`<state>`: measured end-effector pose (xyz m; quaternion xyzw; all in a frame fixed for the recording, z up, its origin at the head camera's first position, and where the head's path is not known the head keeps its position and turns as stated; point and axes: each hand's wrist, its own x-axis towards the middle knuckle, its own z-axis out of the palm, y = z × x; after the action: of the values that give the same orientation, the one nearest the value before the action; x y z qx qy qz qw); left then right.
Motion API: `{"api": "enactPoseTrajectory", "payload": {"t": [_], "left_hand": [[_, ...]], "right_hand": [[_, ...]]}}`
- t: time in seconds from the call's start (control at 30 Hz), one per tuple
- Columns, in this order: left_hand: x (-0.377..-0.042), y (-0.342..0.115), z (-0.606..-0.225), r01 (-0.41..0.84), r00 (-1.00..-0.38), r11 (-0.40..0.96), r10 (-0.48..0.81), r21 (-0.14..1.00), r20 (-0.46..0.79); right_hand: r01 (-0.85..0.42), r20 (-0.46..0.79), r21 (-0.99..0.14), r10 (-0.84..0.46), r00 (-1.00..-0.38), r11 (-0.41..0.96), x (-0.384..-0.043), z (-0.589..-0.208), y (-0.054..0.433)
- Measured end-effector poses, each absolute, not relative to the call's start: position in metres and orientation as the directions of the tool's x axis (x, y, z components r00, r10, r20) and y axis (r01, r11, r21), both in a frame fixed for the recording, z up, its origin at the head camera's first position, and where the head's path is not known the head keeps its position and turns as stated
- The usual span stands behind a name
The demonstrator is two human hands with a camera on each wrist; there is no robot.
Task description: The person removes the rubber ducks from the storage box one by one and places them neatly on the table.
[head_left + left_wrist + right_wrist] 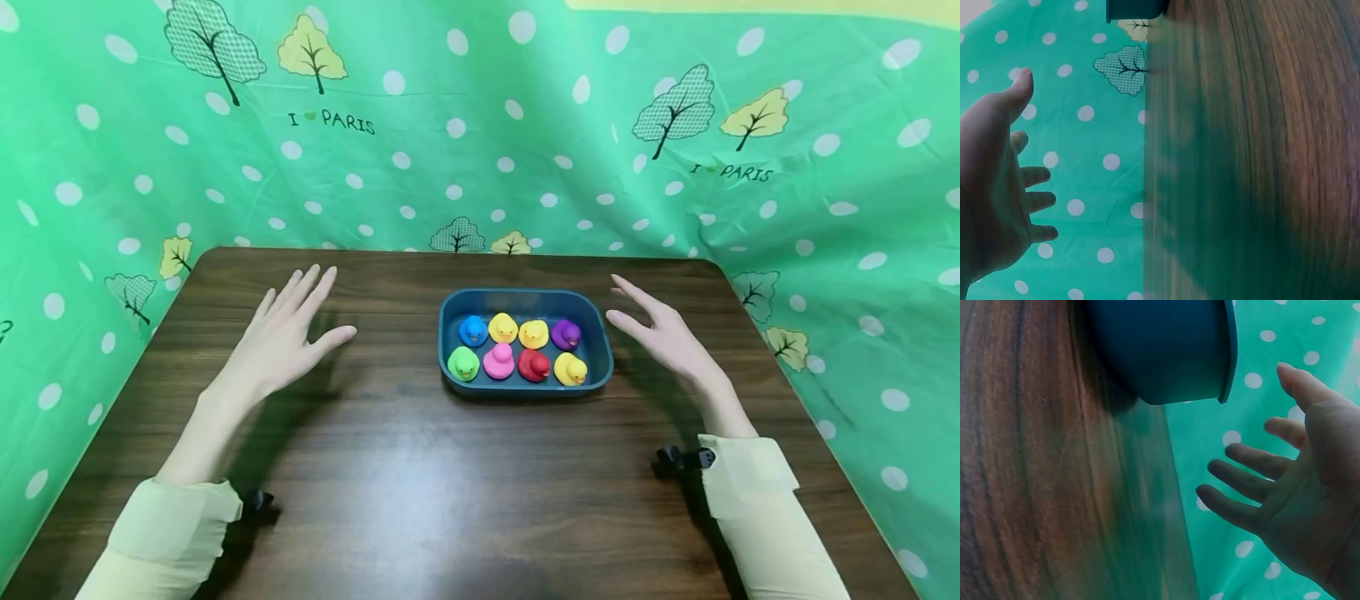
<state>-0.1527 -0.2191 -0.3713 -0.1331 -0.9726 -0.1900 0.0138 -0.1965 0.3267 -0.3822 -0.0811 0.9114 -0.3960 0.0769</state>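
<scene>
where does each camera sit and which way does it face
Head: worn on the head, facing forward and down at the tray of toy ducks; left hand, right hand and sleeves show.
Left wrist: on that wrist, facing out over the table toward green cloth; left hand shows.
Right wrist: on that wrist, facing the tray's outside; right hand shows.
Head and right wrist views share the tray and right hand.

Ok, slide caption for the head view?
Eight toy ducks in a dark-blue tray on a wood-grain table, between an empty left hand and an empty right hand.
</scene>
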Motion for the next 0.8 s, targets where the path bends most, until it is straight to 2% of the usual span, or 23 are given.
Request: {"api": "enactPoseTrajectory", "payload": {"t": [0.33, 0.8], "left_hand": [[-0.148, -0.213, -0.372, 0.271, -0.962, 0.88, 0.255, 0.39, 0.092], [-0.149, -0.188, -0.373, 0.309, -0.951, 0.867, 0.29, 0.391, 0.108]], "right_hand": [[-0.046, -0.193, -0.715, -0.261, -0.946, 0.698, -0.192, -0.387, 0.328], [-0.118, -0.201, -0.696, -0.351, -0.915, 0.708, -0.191, -0.404, 0.331]]}}
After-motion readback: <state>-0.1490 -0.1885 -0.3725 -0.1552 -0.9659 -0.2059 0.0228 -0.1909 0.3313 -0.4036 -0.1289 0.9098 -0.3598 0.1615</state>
